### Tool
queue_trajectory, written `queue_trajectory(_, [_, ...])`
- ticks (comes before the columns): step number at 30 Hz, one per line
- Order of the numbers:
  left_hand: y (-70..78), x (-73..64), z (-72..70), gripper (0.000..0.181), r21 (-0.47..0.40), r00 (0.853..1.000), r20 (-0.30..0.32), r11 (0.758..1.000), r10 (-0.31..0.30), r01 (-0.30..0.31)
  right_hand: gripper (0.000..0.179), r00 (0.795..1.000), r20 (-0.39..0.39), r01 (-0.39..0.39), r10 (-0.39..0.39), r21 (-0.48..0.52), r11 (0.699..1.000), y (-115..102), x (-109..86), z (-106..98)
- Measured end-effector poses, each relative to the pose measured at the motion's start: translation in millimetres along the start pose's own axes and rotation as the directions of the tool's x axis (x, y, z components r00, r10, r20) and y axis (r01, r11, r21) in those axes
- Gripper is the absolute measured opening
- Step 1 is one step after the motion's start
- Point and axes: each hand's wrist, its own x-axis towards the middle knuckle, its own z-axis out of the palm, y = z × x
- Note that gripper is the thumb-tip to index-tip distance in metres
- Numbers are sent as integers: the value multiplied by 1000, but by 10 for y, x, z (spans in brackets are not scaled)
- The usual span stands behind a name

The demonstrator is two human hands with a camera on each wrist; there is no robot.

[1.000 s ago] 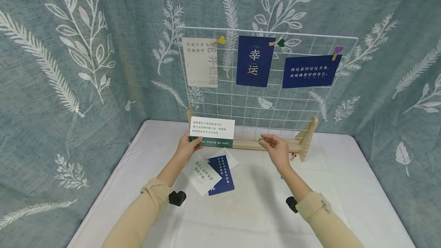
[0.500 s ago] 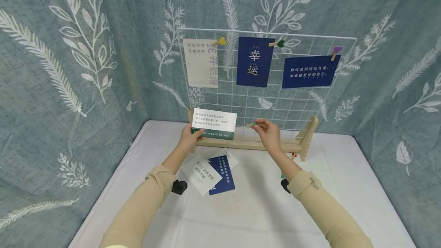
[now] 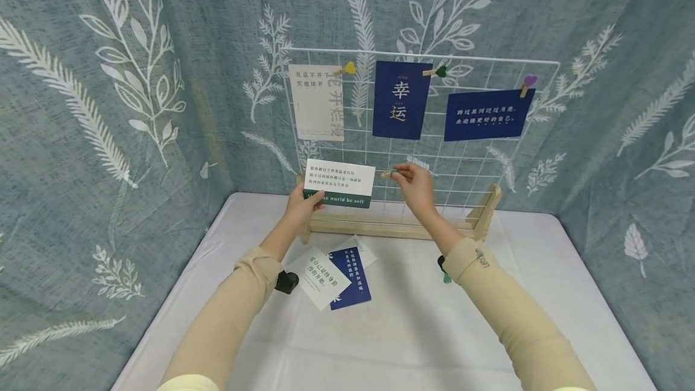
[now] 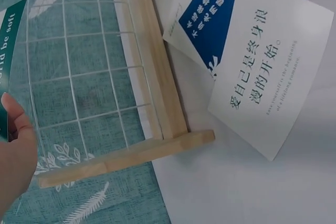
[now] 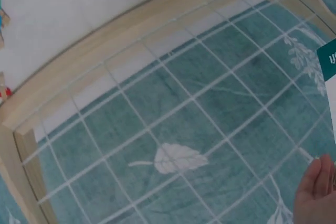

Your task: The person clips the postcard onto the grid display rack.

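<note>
Left grip pinches the lower left part of a white-and-green rectangular paper card, thumb across its front face and fingers going behind. Right grip has thumb and fingertips pressed together on a small wooden clip with a green end; whether the clip's mouth is spread is too small to tell. The card stands nearly upright before the white wire grid, just left of the clip, whose wooden tip points at the card's upper right edge, near but apart. Whether the card touches the wires cannot be told.

The step in hand seems to be bringing clip and card together at the grid. Doing it well likely calls for laying the card flat on the wires, its right edge over one of them, so that the clip can bite paper and wire together. Squeezing at the green end should spread the mouth without creasing the paper. The tilted dark blue card under its heart-topped purple clip suggests that one corner clip may let paper swing, so the left grip should level the card and release only after the clip has caught.
</note>
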Motion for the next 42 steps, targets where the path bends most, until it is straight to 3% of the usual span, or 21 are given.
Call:
queue_trajectory(6, [34, 84, 20, 42, -39, 1000, 3, 999, 14, -14, 19, 997, -74, 13, -11, 20, 1000, -73, 125, 79])
queue_trajectory(14, [53, 144, 37, 44, -83, 1000, -13, 996, -17, 16, 18, 990, -142, 3, 2, 37, 999, -115, 208, 171])
queue_trajectory(20, [86, 202, 54, 45, -84, 1000, 0, 996, 17, -17, 17, 975, -220, 24, -35, -54, 998, -114, 266, 200])
queue_trajectory(29, [59, 254, 28, 44, -102, 998, 2, 993, 62, -62, 14, 958, -282, 40, -50, -39, 998, -129, 336, 300])
queue_trajectory(36, [51, 304, 42, 44, -145, 999, -21, 988, 48, -51, 16, 964, -267, 10, -1, 33, 999, -174, 350, 374])
queue_trajectory(42, [63, 321, 71, 45, -148, 997, -67, 988, 44, -54, 20, 968, -251, 25, -30, -21, 999, -192, 360, 419])
